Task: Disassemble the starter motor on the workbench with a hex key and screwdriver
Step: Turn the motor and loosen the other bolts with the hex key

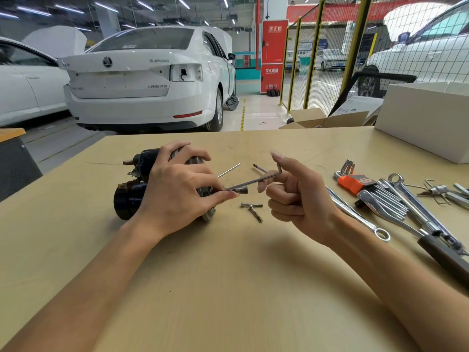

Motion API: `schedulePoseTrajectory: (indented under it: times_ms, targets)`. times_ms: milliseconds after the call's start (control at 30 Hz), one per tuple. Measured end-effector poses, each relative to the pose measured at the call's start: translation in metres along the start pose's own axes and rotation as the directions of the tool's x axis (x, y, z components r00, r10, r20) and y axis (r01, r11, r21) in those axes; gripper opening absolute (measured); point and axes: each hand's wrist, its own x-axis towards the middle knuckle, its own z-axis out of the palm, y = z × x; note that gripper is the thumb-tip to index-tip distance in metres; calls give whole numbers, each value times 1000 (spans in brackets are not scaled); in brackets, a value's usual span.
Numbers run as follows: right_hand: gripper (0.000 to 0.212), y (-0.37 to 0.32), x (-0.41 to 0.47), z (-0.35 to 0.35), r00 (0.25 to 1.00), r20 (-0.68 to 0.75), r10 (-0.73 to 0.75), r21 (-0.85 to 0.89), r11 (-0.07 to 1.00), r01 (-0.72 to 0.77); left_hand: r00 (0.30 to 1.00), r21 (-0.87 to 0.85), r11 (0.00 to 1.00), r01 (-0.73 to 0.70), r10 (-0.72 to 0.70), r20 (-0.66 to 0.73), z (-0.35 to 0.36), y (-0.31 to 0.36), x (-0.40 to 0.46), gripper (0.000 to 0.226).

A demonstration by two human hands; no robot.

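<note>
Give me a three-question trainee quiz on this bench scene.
1. True or false: the left hand rests on the starter motor.
2. Which tool does the right hand hold: (a) ratchet, (b) hex key, (c) spanner?
3. What lies loose on the workbench between the two hands?

Key: 1 true; 2 b; 3 two removed bolts.

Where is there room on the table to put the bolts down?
The workbench is bare in front, between the two forearms, and at the far edge behind the starter motor. It is crowded on the right, by the hex key set and wrenches.
</note>
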Motion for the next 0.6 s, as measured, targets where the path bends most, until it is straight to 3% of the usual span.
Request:
schedulePoseTrajectory:
  times_ms: [200,433,600]
  targets:
    - [21,3,1,2,993,-81,-89,-7,996,89,1000,8,1000,17,-17,6,0,1,0,31]
    - [44,6,3,1,978,-180,-107,-98,991,90,1000,-7,1000,0,0,-18,0,3,0,40]
    - [43,7,2,3,975,-201,-98,-100,992,79,1000,-34,999,1,-1,1,-1,1,0,40]
